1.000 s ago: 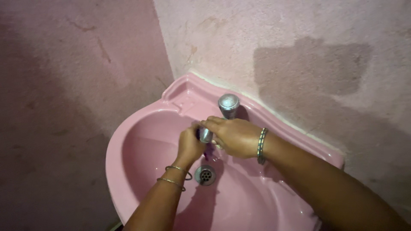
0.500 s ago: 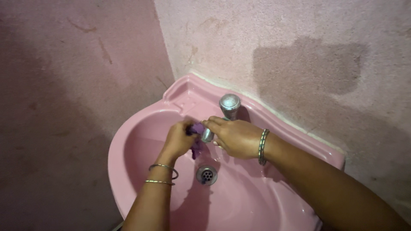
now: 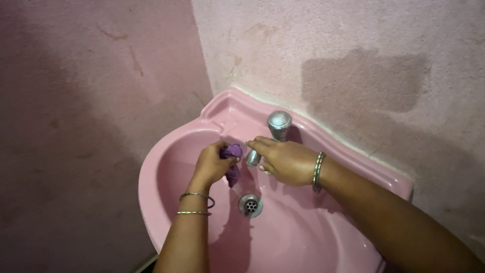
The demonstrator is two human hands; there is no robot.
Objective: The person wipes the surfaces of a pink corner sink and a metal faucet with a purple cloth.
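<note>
A: Head view, the only one. Corner-mounted pink basin [image 3: 166, 202], pink plaster walls on both sides. Metal tap [image 3: 278, 124] stands at the back rim, round cap up, spout [image 3: 253, 157] angled down and forward over the bowl.

B: Left hand?

A: Left hand [image 3: 214, 164] is curled tight around a small purple cloth [image 3: 233, 151]. The cloth is bunched at the fingertips, and a tail of it hangs down below the fist toward the bowl. Two thin bangles [image 3: 196, 202] sit on that wrist.

B: And the right?

A: Right hand [image 3: 285, 161] lies palm down over the spout, fingers stretched toward the left. They seem to rest on the spout or wrap it loosely; I cannot tell whether they actually grip it, since the underside is hidden. A banded bracelet [image 3: 317, 172] is on that wrist.

B: Relation of cloth to spout?

A: The cloth sits just to the left of the spout tip, very near, possibly touching; the gap is not readable. The spout's long axis runs from the tap body down and toward the viewer's left, so its end points at the cloth. The left hand is the nearer one to the tip; the right covers the upper length.

B: Anything else?

A: Metal drain [image 3: 250, 205] below the hands, in the bowl's floor. No running water visible.
</note>
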